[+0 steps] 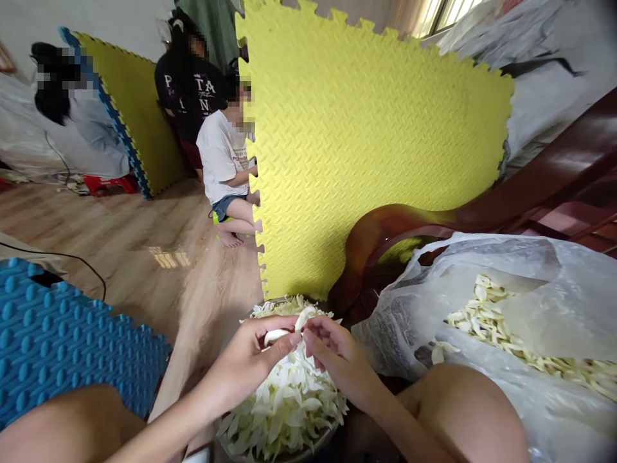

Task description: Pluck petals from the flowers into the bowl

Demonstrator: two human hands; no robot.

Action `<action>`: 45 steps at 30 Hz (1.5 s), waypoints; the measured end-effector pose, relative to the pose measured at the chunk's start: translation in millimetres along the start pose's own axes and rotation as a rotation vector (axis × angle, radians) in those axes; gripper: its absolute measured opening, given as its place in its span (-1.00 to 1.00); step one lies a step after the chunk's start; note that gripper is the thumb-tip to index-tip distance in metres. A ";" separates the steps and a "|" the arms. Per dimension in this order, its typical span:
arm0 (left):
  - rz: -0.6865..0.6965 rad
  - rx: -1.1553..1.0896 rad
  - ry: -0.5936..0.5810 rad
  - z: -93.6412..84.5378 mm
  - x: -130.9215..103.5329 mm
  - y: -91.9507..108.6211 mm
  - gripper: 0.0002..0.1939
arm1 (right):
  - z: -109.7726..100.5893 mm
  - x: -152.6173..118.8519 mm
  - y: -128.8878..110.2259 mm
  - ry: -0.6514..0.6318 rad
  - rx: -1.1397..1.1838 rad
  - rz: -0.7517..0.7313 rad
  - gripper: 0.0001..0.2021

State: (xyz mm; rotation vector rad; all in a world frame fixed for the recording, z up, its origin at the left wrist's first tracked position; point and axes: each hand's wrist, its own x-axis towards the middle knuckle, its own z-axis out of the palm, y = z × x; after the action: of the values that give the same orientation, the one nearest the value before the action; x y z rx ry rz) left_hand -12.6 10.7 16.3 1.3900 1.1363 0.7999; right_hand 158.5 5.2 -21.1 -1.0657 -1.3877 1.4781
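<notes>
Over a heap of pale, petal-like pieces (289,411), my two hands meet fingertip to fingertip. My left hand (258,347) is closed, with a curved white piece (276,337) lying between its thumb and fingers. Another thick white petal-like piece (305,316) stands up at the fingertips where the hands meet. My right hand (332,344) pinches at this piece with its thumb and forefinger. The exact kind of plant cannot be made out. The heap rises above the rim of a round metal basin (321,444), mostly hidden beneath it.
A translucent plastic bag (400,321) with yellowish-white pieces (486,321) lies at the right. Behind stand a yellow foam mat (366,128) and a curved wooden armrest (385,225). A blue mat (62,341) is at left. Several people sit farther back, one in a white shirt (216,148).
</notes>
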 end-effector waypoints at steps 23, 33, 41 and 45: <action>-0.081 -0.073 0.236 -5.3 0.3 18.4 -0.25 | -2.2 -15.3 -11.1 0.322 -0.464 -0.391 -0.81; -0.078 -0.142 0.065 -1.9 3.0 11.5 -0.36 | 3.5 -10.8 -9.8 -0.016 -0.246 -0.178 -0.77; -0.039 0.063 -0.079 -17.0 1.7 18.3 -0.64 | -4.7 -9.5 -18.2 -0.117 -0.245 -0.082 -0.80; 0.038 0.315 -0.048 -21.9 3.8 15.8 -0.80 | -8.6 -7.0 -22.9 -0.003 -0.574 -0.209 -0.87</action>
State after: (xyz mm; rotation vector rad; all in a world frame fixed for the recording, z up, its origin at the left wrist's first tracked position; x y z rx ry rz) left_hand -28.8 22.8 34.7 1.6860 1.2393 0.6283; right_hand 169.2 2.3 1.8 -1.2088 -1.9229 0.9474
